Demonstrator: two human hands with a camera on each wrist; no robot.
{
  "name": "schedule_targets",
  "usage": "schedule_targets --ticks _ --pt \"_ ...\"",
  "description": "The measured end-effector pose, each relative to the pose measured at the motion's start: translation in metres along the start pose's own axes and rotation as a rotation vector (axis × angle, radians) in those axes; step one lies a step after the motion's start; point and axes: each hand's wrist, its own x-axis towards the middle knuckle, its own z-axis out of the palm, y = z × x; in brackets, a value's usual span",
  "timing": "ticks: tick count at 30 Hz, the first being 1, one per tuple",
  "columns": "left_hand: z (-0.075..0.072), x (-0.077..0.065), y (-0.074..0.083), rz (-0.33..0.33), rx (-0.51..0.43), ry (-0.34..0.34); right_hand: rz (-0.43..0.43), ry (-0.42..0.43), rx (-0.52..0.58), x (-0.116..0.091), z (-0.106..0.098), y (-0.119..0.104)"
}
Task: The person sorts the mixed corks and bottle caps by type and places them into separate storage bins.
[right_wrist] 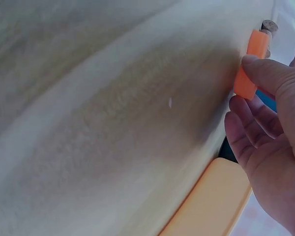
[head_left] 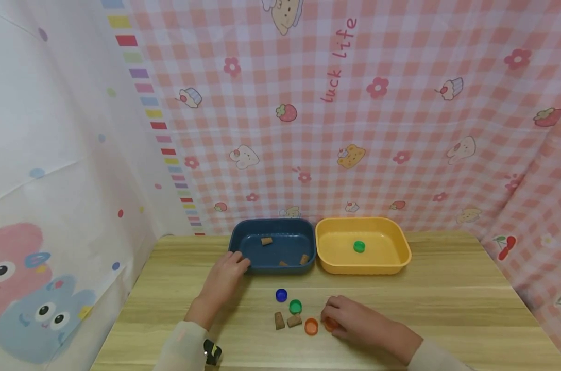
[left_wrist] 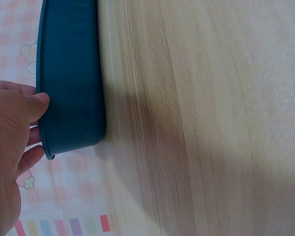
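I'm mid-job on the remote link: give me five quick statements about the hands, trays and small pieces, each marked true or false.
1. The left hand grips the rim of the dark blue rectangular plastic tray. True.
2. The right hand is holding nothing. False: it pinches an orange round plastic cap.
3. One green round plastic cap lies inside the yellow rectangular plastic tray. True.
4. Nothing lies in the dark blue tray. False: three brown cork pieces show in it.
5. Two other cork pieces lie on the wood-grain table. True.
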Motion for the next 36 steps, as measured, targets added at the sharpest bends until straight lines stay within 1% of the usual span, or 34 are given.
schedule_targets --ticks 4,7,15,17,25,33,36 --pt "0.000 0.000 0.000 0.003 -0.005 0.002 0.012 0.016 -0.001 -0.001 -0.005 0.001" --pt "0.000 0.000 0.000 0.003 -0.007 0.001 0.012 0.031 -0.021 -0.001 -0.008 0.002" --pt "-0.002 0.000 0.001 -0.019 -0.013 -0.026 -0.003 0.054 -0.064 0.000 -0.023 0.005" --pt "-0.003 0.001 0.001 -0.020 -0.016 -0.027 -0.017 0.063 -0.075 0.000 -0.027 0.005" --pt "-0.004 0.001 0.001 -0.026 -0.018 -0.040 -0.112 0.141 -0.137 0.003 -0.041 0.008" --pt "-0.002 0.000 0.000 -0.024 -0.007 -0.050 -0.166 0.192 -0.152 0.007 -0.056 0.011" --pt "-0.002 0.000 0.000 -0.028 -0.005 -0.061 -0.172 0.214 -0.164 0.009 -0.062 0.012"
